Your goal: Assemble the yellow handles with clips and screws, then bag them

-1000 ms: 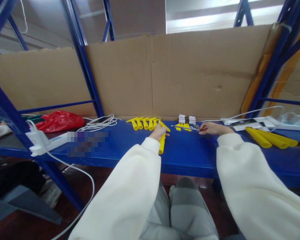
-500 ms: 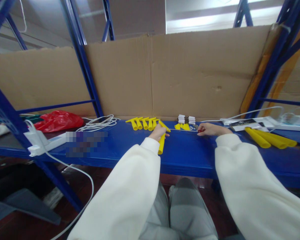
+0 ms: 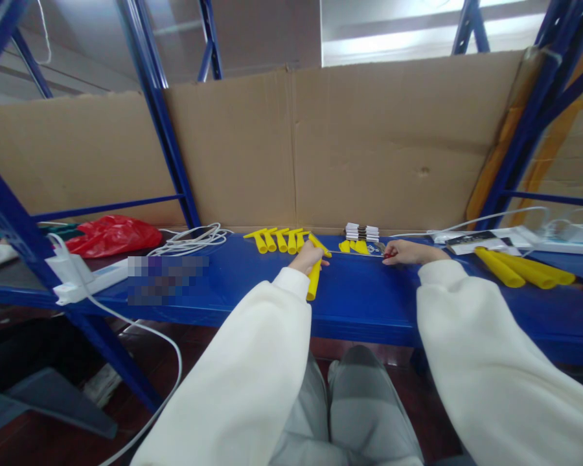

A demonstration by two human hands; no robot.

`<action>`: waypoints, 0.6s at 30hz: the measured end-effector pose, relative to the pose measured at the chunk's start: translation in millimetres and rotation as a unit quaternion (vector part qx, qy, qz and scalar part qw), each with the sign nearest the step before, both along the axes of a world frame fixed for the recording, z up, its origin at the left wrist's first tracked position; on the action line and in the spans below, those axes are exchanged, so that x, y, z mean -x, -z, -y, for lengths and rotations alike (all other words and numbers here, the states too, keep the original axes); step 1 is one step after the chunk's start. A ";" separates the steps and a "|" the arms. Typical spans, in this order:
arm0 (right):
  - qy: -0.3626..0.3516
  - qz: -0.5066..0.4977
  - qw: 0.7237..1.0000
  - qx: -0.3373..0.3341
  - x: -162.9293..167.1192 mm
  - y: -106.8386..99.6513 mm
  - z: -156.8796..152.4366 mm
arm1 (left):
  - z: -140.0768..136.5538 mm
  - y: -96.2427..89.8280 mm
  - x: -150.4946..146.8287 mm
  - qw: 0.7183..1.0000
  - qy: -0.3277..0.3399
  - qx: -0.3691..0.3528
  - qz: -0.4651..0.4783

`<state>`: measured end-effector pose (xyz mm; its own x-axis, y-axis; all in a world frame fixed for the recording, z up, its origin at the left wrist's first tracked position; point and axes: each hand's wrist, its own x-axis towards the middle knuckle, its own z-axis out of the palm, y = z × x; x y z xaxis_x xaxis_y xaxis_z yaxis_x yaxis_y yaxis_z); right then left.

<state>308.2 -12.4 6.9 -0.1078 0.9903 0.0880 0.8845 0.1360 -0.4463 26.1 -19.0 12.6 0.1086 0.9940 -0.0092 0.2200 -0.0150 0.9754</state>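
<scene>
The blue surface [image 3: 369, 294] is gleaming here, smooth as painted metal, and the blue posts [image 3: 161, 123] are matching that gloss! The cardboard panel [image 3: 369, 149] is looking matt and papery, faintly creased. The red bag [image 3: 114, 236] is shining, crinkled thin plastic. The yellow T-piece [image 3: 313, 285] is showing smooth plastic, the slim tool [image 3: 355, 253] is looking metallic, and the cream sleeves [image 3: 243, 356] are presenting soft, matt cloth.

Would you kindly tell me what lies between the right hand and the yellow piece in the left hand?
In the head view, a tool's thin metal shaft runs from the right hand toward the yellow piece the left hand holds.
</scene>
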 end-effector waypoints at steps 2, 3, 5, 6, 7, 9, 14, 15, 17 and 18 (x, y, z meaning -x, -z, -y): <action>0.003 0.004 1.000 -0.004 0.1 -0.2 0.1 | 0.4 -0.2 -0.2 1.000 -0.001 -0.005 -0.006; 0.003 0.008 1.000 -0.007 0.3 -0.5 0.0 | 0.1 -0.1 -0.4 1.000 -0.004 -0.007 -0.012; -0.005 0.022 1.000 -0.011 0.8 -1.6 0.0 | -1.6 0.5 -1.2 0.999 -0.009 -0.013 -0.031; -0.011 0.030 0.999 -0.012 1.3 -2.5 0.2 | -3.0 1.1 -1.7 0.999 -0.010 -0.019 -0.041; -0.017 0.038 0.999 -0.014 2.0 -3.5 0.5 | -4.8 1.8 -2.1 0.998 -0.010 -0.028 -0.051; -0.022 0.050 0.998 -0.024 3.9 -5.9 1.8 | -8.8 3.5 -2.6 0.997 -0.006 -0.049 -0.064; -0.018 0.068 0.995 -0.070 10.3 -12.0 7.9 | -15.9 6.0 0.4 0.991 -0.004 -0.067 -0.115; -0.024 0.068 0.995 -0.073 11.6 -13.0 9.4 | -16.0 5.7 1.7 0.989 -0.003 -0.070 -0.129; -0.047 0.055 0.996 -0.046 14.2 -14.7 12.4 | -15.2 4.4 4.4 0.984 0.000 -0.076 -0.159; -0.061 0.043 0.997 -0.021 15.6 -15.3 13.7 | -14.3 3.5 5.8 0.981 0.002 -0.080 -0.174</action>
